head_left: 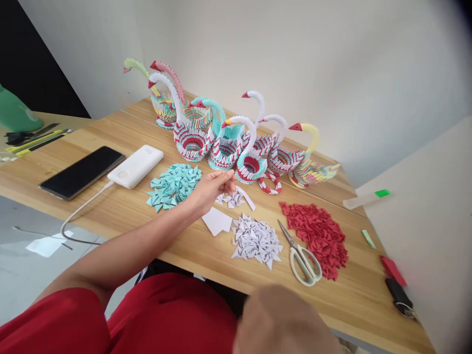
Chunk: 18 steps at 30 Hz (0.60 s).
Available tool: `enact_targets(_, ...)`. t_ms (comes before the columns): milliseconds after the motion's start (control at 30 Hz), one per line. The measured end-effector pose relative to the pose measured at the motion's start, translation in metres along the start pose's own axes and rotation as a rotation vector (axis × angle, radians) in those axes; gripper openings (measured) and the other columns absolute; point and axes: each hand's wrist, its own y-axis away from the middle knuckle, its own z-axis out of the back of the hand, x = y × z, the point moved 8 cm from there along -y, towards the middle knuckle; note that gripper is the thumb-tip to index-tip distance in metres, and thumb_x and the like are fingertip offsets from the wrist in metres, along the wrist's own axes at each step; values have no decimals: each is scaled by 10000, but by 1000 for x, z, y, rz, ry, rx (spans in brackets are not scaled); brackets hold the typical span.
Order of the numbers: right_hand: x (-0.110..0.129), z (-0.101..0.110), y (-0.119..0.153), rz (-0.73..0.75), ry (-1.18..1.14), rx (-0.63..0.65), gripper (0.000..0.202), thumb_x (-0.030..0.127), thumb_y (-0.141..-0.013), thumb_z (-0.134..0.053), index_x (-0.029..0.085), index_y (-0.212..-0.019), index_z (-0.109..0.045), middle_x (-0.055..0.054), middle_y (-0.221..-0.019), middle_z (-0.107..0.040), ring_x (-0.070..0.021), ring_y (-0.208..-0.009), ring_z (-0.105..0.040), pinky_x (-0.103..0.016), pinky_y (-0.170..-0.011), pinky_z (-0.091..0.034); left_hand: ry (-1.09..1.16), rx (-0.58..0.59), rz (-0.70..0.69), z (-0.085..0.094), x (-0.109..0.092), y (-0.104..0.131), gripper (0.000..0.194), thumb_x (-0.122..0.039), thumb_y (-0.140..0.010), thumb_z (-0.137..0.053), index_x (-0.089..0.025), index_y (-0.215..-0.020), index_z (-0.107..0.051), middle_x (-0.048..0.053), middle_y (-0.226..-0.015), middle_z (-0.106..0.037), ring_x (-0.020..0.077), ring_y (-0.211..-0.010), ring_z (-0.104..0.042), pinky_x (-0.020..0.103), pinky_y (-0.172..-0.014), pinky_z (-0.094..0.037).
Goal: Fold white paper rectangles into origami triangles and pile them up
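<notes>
My left hand point(218, 186) reaches over the table from the left, thumb and fingers pinched together beside the small swan basket point(251, 166) with a white neck; whatever it may hold is too small to make out. Under it lie a few white folded pieces and a curved white strip point(246, 197). A teal pile of folded paper triangles point(175, 186) is left of the wrist, a white pile point(256, 240) nearer my body. A blurred, skin-toned shape at the bottom edge looks like my right hand point(285, 322), close to the camera; its fingers cannot be told apart.
Several paper swans point(192, 140) stand along the back. A red-and-white ring point(270, 183), scissors point(304, 260), a red pile of triangles point(317, 236) and a glue-stick-like tube point(365, 199) lie to the right. On the left are a phone point(83, 172) and a cabled white power bank point(136, 166).
</notes>
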Motion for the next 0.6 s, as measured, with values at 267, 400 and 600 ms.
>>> enact_targets(267,-82,-58,-80,-138,480,6,303,396,-841,-635,187,-1060,-627,-127,-1053,-653,-289,-949,-585,-428,-762,-506,13,-10,3,0,-5,1,247,-361,-799,-671,-121,-750,-645,15,-594,-618,101,-547,-538,234,-583,-408)
enact_targets(400,-88,-61,-75,-92,507,30,160,228,-916,-520,190,-1005,-648,-97,-1097,-669,-254,-958,-600,-395,-795,-498,9,15,5,-1,-2,1,270,-387,-788,-679,-122,-751,-644,15,-601,-623,99,-542,-533,241,-591,-406)
enact_targets(600,-91,-55,-73,-66,512,25,141,207,-920,-528,199,-925,-669,-58,-1078,-704,-225,-932,-627,-369,-802,-473,-17,51,18,-5,3,2,264,-374,-809,-661,-120,-739,-646,22,-618,-615,96,-558,-530,229,-589,-408)
